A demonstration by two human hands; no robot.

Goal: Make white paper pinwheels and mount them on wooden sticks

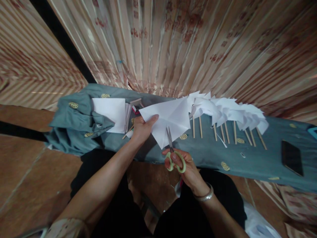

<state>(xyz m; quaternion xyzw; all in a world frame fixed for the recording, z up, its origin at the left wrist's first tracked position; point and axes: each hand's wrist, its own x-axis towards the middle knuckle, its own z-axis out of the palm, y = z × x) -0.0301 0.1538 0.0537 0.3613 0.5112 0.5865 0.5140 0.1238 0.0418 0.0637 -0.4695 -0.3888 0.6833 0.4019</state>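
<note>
My left hand (143, 129) pinches the left edge of a creased white sheet of paper (170, 115), thumb on top, holding it above the narrow cloth-covered bench. In my right hand (185, 165) is a pair of scissors (170, 140) with pale green handles, my fingers through the loops. Their blades point up at the paper's lower edge and overlap it, nearly closed. Whether they have cut in, I cannot tell. To the right lies a row of white paper pinwheels (228, 114) on thin wooden sticks (223, 134), overlapping one another.
A stack of white paper (111, 112) lies on the left, partly under bunched green cloth (74, 122). Small items, one red and black (136, 109), sit beside it. A dark phone (292, 158) rests at the right. Patterned curtains (158, 43) hang behind the bench.
</note>
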